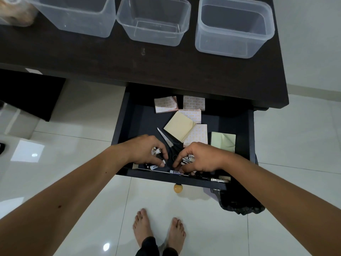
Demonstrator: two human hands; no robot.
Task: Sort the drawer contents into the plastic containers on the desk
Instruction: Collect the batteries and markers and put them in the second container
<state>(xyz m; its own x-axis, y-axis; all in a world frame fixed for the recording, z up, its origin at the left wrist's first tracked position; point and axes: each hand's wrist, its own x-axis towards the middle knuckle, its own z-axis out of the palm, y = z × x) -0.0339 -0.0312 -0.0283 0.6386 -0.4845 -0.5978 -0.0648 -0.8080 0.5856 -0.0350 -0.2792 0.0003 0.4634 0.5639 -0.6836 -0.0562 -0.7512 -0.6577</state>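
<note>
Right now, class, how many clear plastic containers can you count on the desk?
3. One container stands at the left, cut off by the frame's top edge; one sits in the middle; one stands at the right. More may lie outside the frame.

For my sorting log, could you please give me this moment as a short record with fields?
left hand: left hand in the drawer, fingers closed on batteries
right hand: right hand closed on more batteries
loose batteries: two by the drawer's front edge
scissors: scissors between the hands, handles partly hidden
paper pads: several notepads toward the back and right
containers: three clear containers on the desk; the middle and right ones look empty
</note>
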